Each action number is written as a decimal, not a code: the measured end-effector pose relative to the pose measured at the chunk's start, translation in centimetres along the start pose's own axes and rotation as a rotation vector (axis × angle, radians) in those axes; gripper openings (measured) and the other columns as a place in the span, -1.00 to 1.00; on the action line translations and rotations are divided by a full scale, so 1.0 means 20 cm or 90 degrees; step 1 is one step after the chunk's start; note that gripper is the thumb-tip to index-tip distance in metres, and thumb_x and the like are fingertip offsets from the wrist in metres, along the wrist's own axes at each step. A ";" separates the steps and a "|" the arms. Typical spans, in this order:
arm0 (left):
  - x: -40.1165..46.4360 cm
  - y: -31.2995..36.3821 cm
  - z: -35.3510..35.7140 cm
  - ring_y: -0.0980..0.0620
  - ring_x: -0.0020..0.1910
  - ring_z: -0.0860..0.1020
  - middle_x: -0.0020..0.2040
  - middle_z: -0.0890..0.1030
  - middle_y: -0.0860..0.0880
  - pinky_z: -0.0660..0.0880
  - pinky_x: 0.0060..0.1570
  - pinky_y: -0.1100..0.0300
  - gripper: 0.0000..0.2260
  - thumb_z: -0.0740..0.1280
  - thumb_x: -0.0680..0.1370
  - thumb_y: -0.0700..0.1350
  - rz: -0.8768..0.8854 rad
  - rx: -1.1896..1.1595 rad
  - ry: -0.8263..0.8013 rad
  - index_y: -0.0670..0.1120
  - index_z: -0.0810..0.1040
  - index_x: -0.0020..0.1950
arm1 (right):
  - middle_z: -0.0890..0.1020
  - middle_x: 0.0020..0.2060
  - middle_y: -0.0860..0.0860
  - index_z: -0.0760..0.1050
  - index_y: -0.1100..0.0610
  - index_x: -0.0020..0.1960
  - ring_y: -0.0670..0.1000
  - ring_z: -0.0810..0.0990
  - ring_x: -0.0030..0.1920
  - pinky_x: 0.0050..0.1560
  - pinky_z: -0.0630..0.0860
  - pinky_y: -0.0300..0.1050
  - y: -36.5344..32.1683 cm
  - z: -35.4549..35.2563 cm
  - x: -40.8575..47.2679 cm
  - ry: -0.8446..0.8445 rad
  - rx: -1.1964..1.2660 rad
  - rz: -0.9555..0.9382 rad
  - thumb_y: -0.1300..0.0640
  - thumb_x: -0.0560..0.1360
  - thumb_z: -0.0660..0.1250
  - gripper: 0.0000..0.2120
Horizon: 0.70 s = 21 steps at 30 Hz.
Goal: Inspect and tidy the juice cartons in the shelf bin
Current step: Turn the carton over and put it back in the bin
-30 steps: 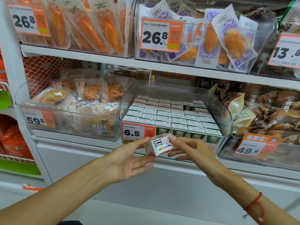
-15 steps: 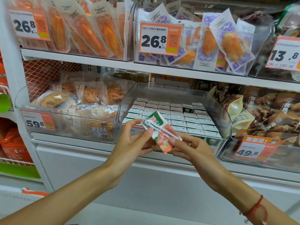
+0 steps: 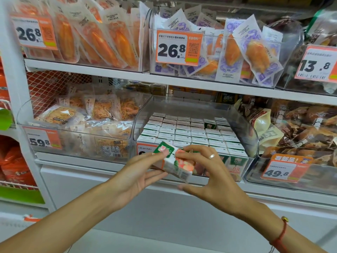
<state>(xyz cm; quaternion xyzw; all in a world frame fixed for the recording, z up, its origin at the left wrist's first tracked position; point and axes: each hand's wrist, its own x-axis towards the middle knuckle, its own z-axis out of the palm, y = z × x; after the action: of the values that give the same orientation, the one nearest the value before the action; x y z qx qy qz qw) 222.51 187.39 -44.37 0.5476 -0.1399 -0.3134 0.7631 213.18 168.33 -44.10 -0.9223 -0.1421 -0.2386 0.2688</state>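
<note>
Shelf bin (image 3: 249, 136): clear, rows of juice cartons (image 3: 184, 133) packed upright.
Left hand (image 3: 138, 172): fingers pinch the held carton's green end.
Right hand (image 3: 209, 172): fingertips grip its other end.
Held carton (image 3: 175, 163): just before the bin; rotated from straw side to fruit-printed face, so inspection continues.

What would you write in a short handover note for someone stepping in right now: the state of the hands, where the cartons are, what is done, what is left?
Left hand: thumb and fingers pinch the juice carton.
Right hand: fingers grip the same carton from above.
Carton is held tilted in front of the clear shelf bin, outside it.
Done: cartons in bin stand in neat rows, bar one showing a green face.
Left: finish checking this carton, return it to the bin.
</note>
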 end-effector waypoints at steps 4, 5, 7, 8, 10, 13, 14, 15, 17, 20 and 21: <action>0.00 0.00 -0.01 -0.04 0.06 0.68 0.09 0.69 -0.14 0.62 -0.05 0.23 -0.39 0.55 0.27 -0.17 0.062 0.023 -0.014 0.06 0.50 0.30 | 0.50 0.26 -0.23 0.29 -0.17 0.44 -0.18 0.57 0.18 0.11 0.53 -0.30 0.00 0.01 0.00 -0.052 0.357 0.257 -0.13 0.30 0.49 -0.25; 0.00 0.00 -0.01 -0.02 0.06 0.68 0.09 0.69 -0.12 0.61 -0.07 0.25 -0.39 0.56 0.24 -0.17 0.077 0.035 -0.019 0.11 0.53 0.25 | 0.57 0.20 -0.17 0.35 -0.11 0.40 -0.15 0.62 0.12 0.05 0.56 -0.29 0.00 0.02 0.01 -0.025 0.417 0.291 -0.09 0.33 0.45 -0.33; -0.01 -0.01 0.00 0.01 0.08 0.67 0.11 0.69 -0.09 0.59 -0.06 0.27 -0.46 0.60 0.22 -0.14 0.102 0.066 -0.030 0.21 0.61 0.14 | 0.67 0.08 -0.09 0.52 -0.01 0.27 -0.08 0.67 0.04 0.02 0.59 -0.23 0.01 0.00 0.03 0.022 0.437 0.302 -0.04 0.36 0.42 -0.52; -0.01 -0.01 0.01 0.03 0.10 0.66 0.12 0.69 -0.06 0.58 -0.04 0.27 -0.48 0.62 0.24 -0.11 0.114 0.088 -0.032 0.27 0.62 0.10 | 0.69 0.04 -0.09 0.57 0.01 0.21 -0.06 0.67 0.02 0.03 0.60 -0.21 0.02 0.00 0.03 0.037 0.432 0.295 -0.03 0.37 0.42 -0.59; -0.02 -0.02 0.02 0.06 0.17 0.63 0.17 0.67 0.02 0.59 0.06 0.22 -0.49 0.65 0.24 0.01 0.136 0.134 -0.015 0.36 0.59 0.09 | 0.70 -0.01 -0.12 0.60 0.01 0.15 -0.08 0.68 0.01 -0.02 0.60 -0.23 0.01 -0.01 0.02 0.067 0.440 0.284 -0.01 0.37 0.42 -0.64; -0.02 -0.02 0.03 0.05 0.23 0.59 0.27 0.60 0.04 0.50 0.28 0.02 -0.47 0.60 0.20 0.12 0.155 0.180 0.046 0.37 0.57 0.13 | 0.69 -0.08 -0.18 0.63 -0.02 0.08 -0.13 0.67 -0.06 -0.17 0.58 -0.29 0.00 -0.01 0.03 0.117 0.436 0.259 0.00 0.38 0.39 -0.72; -0.02 -0.02 0.05 0.06 0.21 0.60 0.25 0.61 0.03 0.48 0.30 -0.01 -0.50 0.61 0.24 0.12 0.159 0.187 0.050 0.34 0.57 0.14 | 0.69 -0.10 -0.16 0.64 -0.02 0.06 -0.13 0.67 -0.09 -0.20 0.57 -0.30 0.00 -0.01 0.03 0.137 0.437 0.253 -0.01 0.39 0.38 -0.75; -0.03 -0.02 0.06 0.07 0.17 0.62 0.21 0.64 0.03 0.47 0.30 -0.02 -0.53 0.61 0.29 0.11 0.161 0.192 0.047 0.30 0.57 0.15 | 0.69 -0.12 -0.12 0.65 -0.02 0.03 -0.13 0.66 -0.13 -0.23 0.57 -0.29 0.00 -0.01 0.03 0.158 0.438 0.250 -0.03 0.40 0.37 -0.76; -0.03 -0.02 0.09 0.08 0.10 0.66 0.12 0.69 0.03 0.48 0.29 0.00 -0.52 0.53 0.32 0.10 0.163 0.200 0.033 0.18 0.53 0.22 | 0.69 -0.15 -0.08 0.67 -0.02 -0.01 -0.13 0.64 -0.18 -0.25 0.56 -0.27 0.00 -0.03 0.04 0.189 0.423 0.242 -0.09 0.41 0.33 -0.76; -0.03 -0.03 0.14 0.06 0.08 0.67 0.07 0.70 0.05 0.49 0.26 0.04 -0.44 0.46 0.29 0.11 0.168 0.198 0.034 0.07 0.49 0.27 | 0.70 -0.20 -0.12 0.68 -0.01 -0.08 -0.14 0.65 -0.24 -0.30 0.60 -0.22 0.00 -0.06 0.06 0.209 0.390 0.247 -0.13 0.43 0.27 -0.72; -0.02 -0.03 0.16 0.07 0.07 0.67 0.07 0.71 0.06 0.48 0.26 0.04 -0.46 0.46 0.30 0.11 0.170 0.195 0.039 0.08 0.49 0.26 | 0.70 -0.22 -0.12 0.68 0.00 -0.10 -0.14 0.67 -0.24 -0.31 0.60 -0.23 0.02 -0.08 0.07 0.216 0.378 0.251 -0.13 0.46 0.25 -0.71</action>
<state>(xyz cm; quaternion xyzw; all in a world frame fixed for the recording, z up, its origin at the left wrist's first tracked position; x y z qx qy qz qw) 220.23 185.12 -43.67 0.6429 -0.2339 -0.1681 0.7097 213.94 167.26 -42.31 -0.7615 0.0211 -0.2799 0.5842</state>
